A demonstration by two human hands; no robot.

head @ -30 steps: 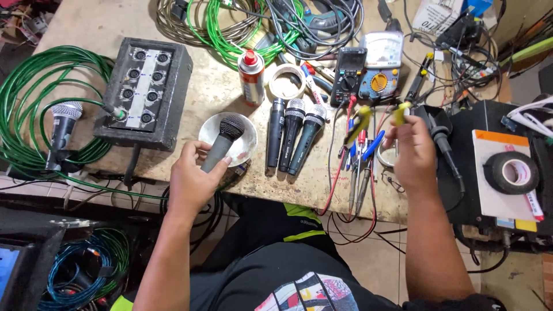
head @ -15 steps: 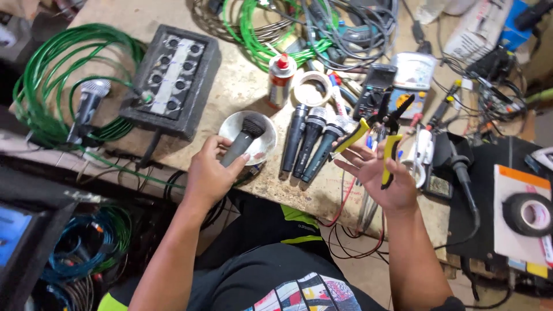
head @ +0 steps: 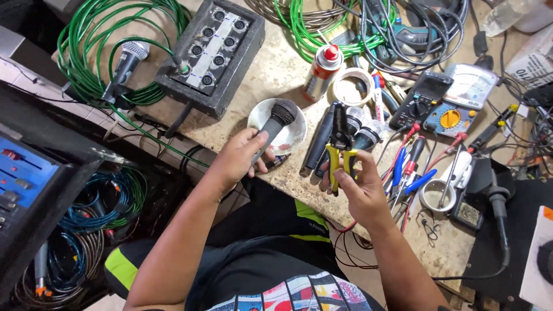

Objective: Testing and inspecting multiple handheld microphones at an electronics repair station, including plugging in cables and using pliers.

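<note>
Near the middle of the frame, the left hand (head: 239,158) is wrapped tight around a dark microphone (head: 273,124), its grip closed on the handle. The round mesh head of the microphone points up and right, over a small white bowl (head: 296,138) that sits on the table (head: 271,69). Just to the right, the right hand (head: 357,187) holds pliers with yellow handles (head: 341,144), fingers closed around the handles and the black tip pointing up. Right behind the pliers lie more microphones (head: 360,129) in a row, so the pliers hide part of them. Above them stand a spray can with a red cap (head: 322,72) and a ring of pale tape (head: 352,86). At the upper left lies a black box with round sockets (head: 210,52), with a coil of green cable (head: 95,49) and another microphone with a silver head (head: 127,66) beside it. To the right are two meters (head: 452,101), one dark and one with a yellow dial, and many red and blue wires and small tools (head: 406,167). Tangled cables (head: 391,23) fill the top of the frame. At the lower left, under the table, more coiled cables (head: 101,204) rest in the dark.
</note>
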